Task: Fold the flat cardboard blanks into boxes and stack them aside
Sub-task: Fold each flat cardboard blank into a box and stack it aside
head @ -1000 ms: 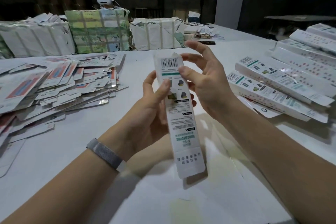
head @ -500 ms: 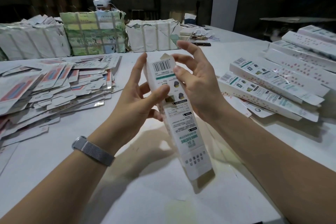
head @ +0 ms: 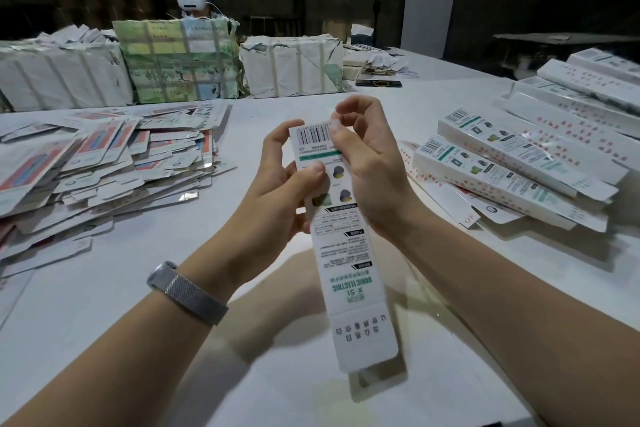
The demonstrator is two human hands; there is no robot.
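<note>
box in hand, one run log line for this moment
step: closing top flap | box: upright | left hand: grips | right hand: pinches top

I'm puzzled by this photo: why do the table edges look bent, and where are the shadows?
Head view: wide-angle lens bows the white table toward the edges; the room behind is dark; the forearms and the box, held by left hand and right hand, cast soft shadows below; print stays readable.

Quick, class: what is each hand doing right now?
Left hand: grips the long white printed cardboard box.
Right hand: pinches the same box's top, barcode end.
</note>
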